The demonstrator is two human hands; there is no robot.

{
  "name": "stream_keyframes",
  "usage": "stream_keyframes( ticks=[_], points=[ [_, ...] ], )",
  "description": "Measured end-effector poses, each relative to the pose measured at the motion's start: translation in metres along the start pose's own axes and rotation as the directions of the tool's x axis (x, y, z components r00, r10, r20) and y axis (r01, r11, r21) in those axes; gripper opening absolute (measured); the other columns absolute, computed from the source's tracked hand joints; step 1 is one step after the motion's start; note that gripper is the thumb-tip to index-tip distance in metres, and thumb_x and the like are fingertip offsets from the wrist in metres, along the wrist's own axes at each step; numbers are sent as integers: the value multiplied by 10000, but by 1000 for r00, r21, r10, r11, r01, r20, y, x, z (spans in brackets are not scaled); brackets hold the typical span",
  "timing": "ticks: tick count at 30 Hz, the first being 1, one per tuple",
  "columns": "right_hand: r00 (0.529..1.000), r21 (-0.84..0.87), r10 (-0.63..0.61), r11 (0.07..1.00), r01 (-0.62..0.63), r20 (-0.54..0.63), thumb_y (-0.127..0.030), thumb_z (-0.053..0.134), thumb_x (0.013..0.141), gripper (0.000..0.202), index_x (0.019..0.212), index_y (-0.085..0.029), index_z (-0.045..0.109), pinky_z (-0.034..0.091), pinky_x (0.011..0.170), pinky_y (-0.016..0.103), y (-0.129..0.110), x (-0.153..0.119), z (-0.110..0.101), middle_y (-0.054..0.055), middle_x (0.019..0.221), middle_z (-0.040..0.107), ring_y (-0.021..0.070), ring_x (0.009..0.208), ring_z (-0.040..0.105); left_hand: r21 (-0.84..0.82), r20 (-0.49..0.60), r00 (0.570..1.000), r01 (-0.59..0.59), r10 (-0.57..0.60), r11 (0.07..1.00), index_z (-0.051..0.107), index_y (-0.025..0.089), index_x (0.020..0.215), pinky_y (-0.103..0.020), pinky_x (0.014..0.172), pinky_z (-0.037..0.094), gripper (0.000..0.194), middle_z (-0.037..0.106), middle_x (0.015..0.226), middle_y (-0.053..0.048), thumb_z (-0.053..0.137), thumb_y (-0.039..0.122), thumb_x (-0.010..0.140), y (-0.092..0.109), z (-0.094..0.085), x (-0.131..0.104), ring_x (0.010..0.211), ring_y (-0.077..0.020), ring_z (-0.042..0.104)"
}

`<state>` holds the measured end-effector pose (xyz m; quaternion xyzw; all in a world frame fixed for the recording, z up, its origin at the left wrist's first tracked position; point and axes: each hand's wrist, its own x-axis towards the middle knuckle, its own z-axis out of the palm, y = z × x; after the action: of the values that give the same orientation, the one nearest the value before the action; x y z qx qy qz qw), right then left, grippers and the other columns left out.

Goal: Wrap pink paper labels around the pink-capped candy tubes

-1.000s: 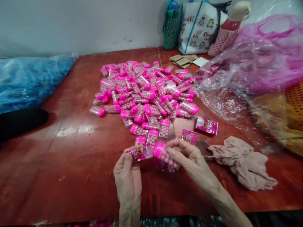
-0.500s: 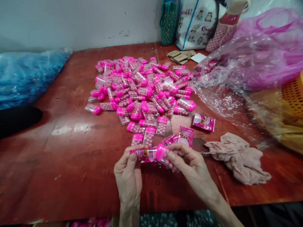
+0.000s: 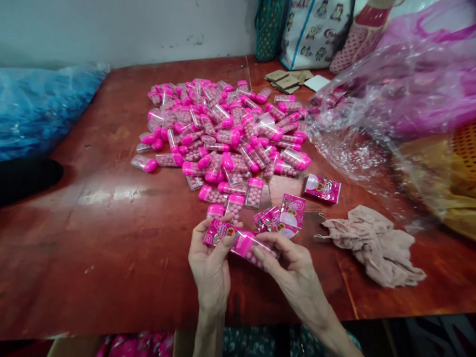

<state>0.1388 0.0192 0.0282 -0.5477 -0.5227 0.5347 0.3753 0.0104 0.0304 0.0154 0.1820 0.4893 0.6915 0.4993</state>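
My left hand (image 3: 211, 260) pinches a printed pink plastic sleeve (image 3: 215, 232) between thumb and fingers. In my right hand (image 3: 290, 260) is a clear candy container (image 3: 250, 248) with a pink cap and pink beads inside; its capped end lies at the sleeve's right end and seems to be inside it. Just beyond the hands, several flat printed sleeves (image 3: 291, 210) lie on the table, with a small stack of sleeves (image 3: 322, 189) to their right. A large heap of similar pink-capped containers (image 3: 224, 134) spreads behind, the closest ones near my left fingertips.
On the red-brown table (image 3: 108, 266) lies a crumpled beige cloth (image 3: 375, 246) at right. Clear plastic film (image 3: 349, 138), a pink bag (image 3: 448, 62) and an orange basket (image 3: 471, 149) crowd the right side. A blue-filled bag (image 3: 36, 112) sits at left. Below the edge is a box of pink packets (image 3: 137, 351).
The container's capped end, in front of the sleeve before, now appears inside the sleeve's right end. Both hands have tilted the pair down to the right. The view has shifted slightly.
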Motion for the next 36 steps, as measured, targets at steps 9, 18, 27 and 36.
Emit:
stream_keyframes(
  ticks=[9,18,27,36],
  points=[
    [980,26,-26,999,31,-199,-283,630,795,219,1005,-220,637,487,687,286,16,-12,9,26,887,665,166,741,611,-213,15,961,275,-278,938,589,143,922,-301,734,492,265,693,828,-55,698,240,701,-9,21,-12,791,-198,659],
    [981,21,-54,998,59,-184,-268,621,799,262,1056,-219,619,468,723,316,21,-18,17,54,961,649,182,769,590,-185,63,937,349,-343,919,659,99,725,-314,633,489,266,688,696,-84,708,356,671,-10,17,-23,647,-199,640],
    [976,307,138,948,-81,-169,-355,625,785,211,926,-200,602,422,511,219,8,-17,26,7,769,602,118,597,523,-145,184,919,376,-349,915,701,103,782,-311,644,488,188,706,768,-92,710,264,685,-4,6,-24,673,-192,637],
    [994,-49,-47,998,43,-95,-316,426,901,176,856,-185,534,395,569,238,12,-19,26,12,707,575,137,612,548,-91,136,913,397,-384,913,705,124,777,-285,647,488,128,702,732,-62,695,227,701,0,12,-25,654,-163,621]
  ],
)
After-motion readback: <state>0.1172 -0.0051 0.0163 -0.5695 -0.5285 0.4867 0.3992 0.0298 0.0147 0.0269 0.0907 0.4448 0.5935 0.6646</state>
